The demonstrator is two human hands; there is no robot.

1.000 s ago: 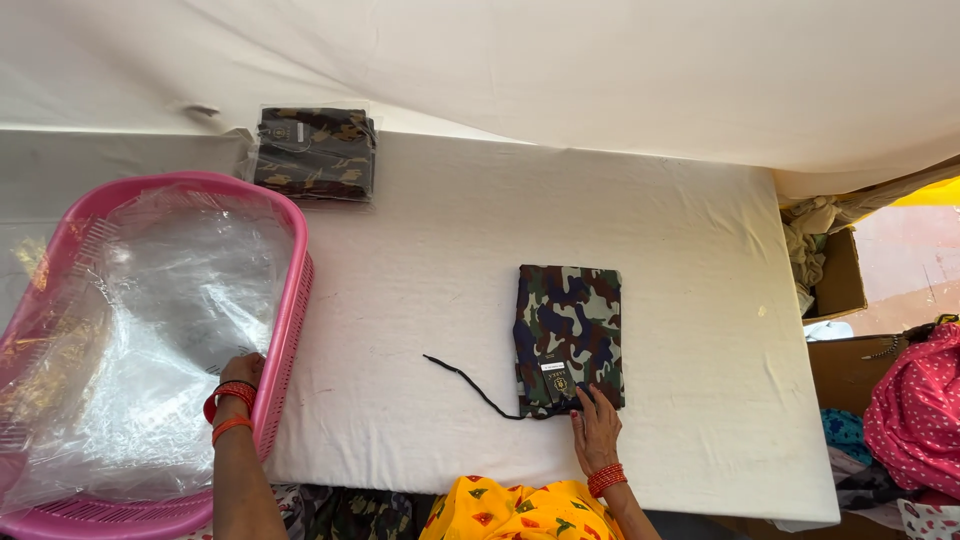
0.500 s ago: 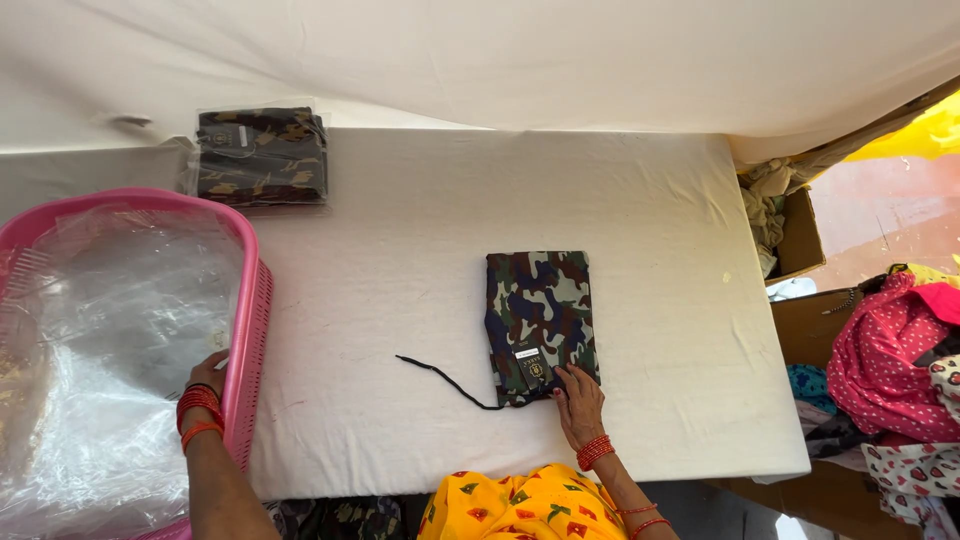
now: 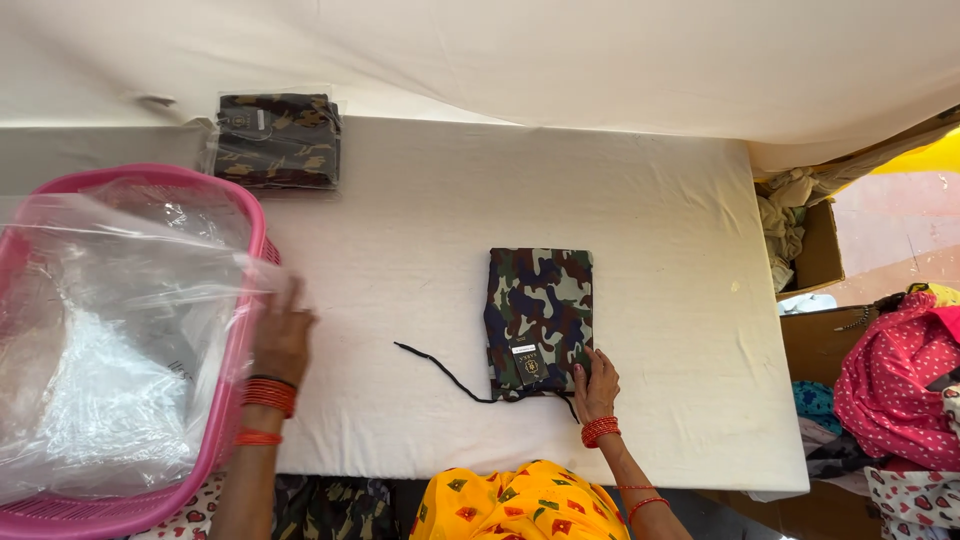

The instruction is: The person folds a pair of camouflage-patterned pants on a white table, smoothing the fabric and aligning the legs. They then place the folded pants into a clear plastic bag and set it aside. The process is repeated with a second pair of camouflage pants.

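Observation:
A folded camouflage garment (image 3: 540, 320) with a dark tag and a black drawstring (image 3: 440, 372) lies on the white table (image 3: 420, 220). My right hand (image 3: 597, 384) rests flat on its near right corner, fingers spread. My left hand (image 3: 281, 333) is at the rim of a pink basket (image 3: 252, 215) and grips the edge of a clear plastic bag (image 3: 130, 330) that is lifted out of the basket's pile of bags.
A stack of bagged camouflage garments (image 3: 277, 140) sits at the table's far left. A cardboard box (image 3: 808, 245) with cloth and a heap of pink dotted fabric (image 3: 898, 385) lie to the right. White cloth hangs behind the table.
My left hand has risen from the basket's near rim and pulled a clear bag up and to the right. The right hand stays on the garment.

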